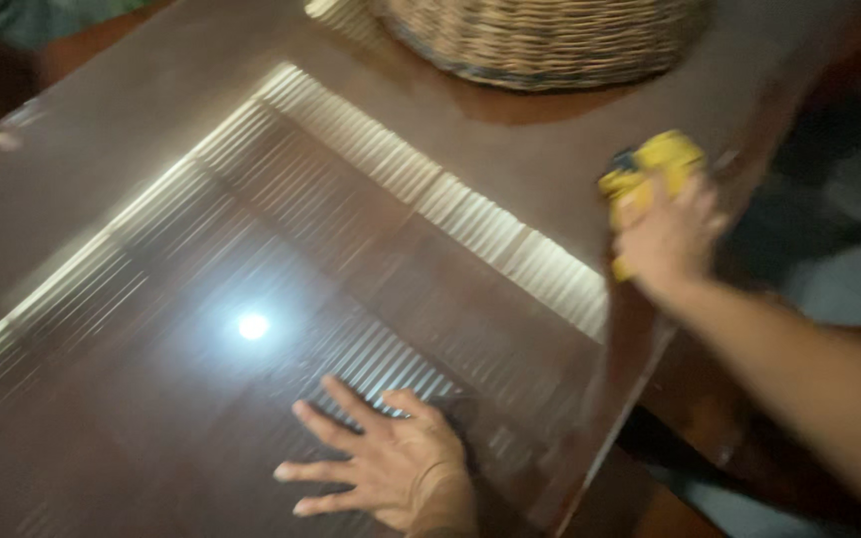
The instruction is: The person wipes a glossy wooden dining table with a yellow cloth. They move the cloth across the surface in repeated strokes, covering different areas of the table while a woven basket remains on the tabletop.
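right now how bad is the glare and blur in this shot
Head view: a bright light spot and striped reflections glare off the glossy tabletop; motion blur smears the right hand, yellow cloth and basket; the flat left hand is sharper.

I see the table (151,199) filling most of the frame in dark reddish brown, glossy, crossed by a pattern of fine parallel pale stripes from a reflection, with one round white glare spot at lower left of centre. At top centre, the woven basket (540,40) shows tan and beige strands with darker bands. At right of centre, my right hand (672,239) covers a bright yellow cloth (655,164) with small dark markings.
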